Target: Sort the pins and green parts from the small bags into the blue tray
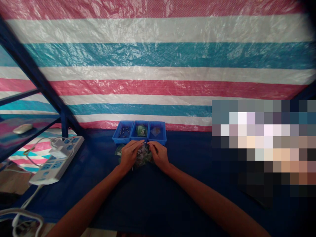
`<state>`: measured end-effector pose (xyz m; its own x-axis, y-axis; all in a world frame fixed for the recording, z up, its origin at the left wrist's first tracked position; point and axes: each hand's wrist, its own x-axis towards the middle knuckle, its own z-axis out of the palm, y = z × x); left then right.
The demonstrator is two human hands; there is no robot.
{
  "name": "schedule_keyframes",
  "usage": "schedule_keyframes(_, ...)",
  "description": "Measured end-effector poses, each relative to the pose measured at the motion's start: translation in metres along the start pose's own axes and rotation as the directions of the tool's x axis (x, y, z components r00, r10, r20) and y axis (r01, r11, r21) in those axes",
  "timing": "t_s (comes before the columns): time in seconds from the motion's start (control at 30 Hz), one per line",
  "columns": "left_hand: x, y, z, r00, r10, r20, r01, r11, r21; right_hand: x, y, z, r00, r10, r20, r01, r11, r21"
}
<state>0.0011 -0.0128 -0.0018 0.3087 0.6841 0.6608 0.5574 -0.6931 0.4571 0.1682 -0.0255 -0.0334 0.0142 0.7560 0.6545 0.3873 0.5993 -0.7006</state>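
Note:
My left hand [130,154] and my right hand [159,154] meet over a small heap of clear plastic bags with green contents [142,157] on the dark blue table. Both hands have their fingers curled and pinched together at the top of a bag between them. Just behind the hands stand three small blue bins in a row: the left bin [122,132] holds small metal parts, the middle bin [140,131] holds green pieces, the right bin [157,131] holds a clear bag. What lies under my palms is hidden.
A white power strip [57,158] with plugs and cables lies at the left table edge. A blue metal shelf frame [29,70] rises at left, with a white mouse [22,128] on its shelf. A striped tarp [158,62] hangs behind. A blurred area sits at right.

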Motion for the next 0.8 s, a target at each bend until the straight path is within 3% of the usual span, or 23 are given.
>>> schedule_keyframes(0.27, -0.002, 0.001, 0.0, 0.989, -0.139, 0.051, 0.139, 0.99, 0.01, 0.0, 0.0, 0.0, 1.0, 0.002, 0.0, -0.002, 1.0, 0.016)
schedule_keyframes(0.4, 0.0, 0.003, -0.002, 0.996, -0.086, 0.022, 0.084, 0.995, 0.054, 0.0, 0.001, 0.0, 1.0, 0.003, 0.005, -0.003, 1.0, 0.016)
schedule_keyframes(0.5, 0.007, -0.003, -0.009, 0.997, -0.011, -0.08, 0.021, 0.992, 0.125, -0.001, 0.002, 0.0, 1.0, 0.009, 0.008, -0.009, 1.0, 0.015)
schedule_keyframes(0.63, 0.023, -0.021, -0.025, 0.941, -0.043, -0.334, 0.126, 0.965, 0.232, -0.002, 0.002, 0.0, 1.0, 0.005, 0.017, -0.005, 1.0, 0.017)
schedule_keyframes(0.8, 0.035, -0.035, -0.03, 0.976, -0.063, -0.209, 0.156, 0.869, 0.469, -0.001, 0.003, 0.0, 0.999, -0.004, 0.032, 0.004, 1.0, 0.01)
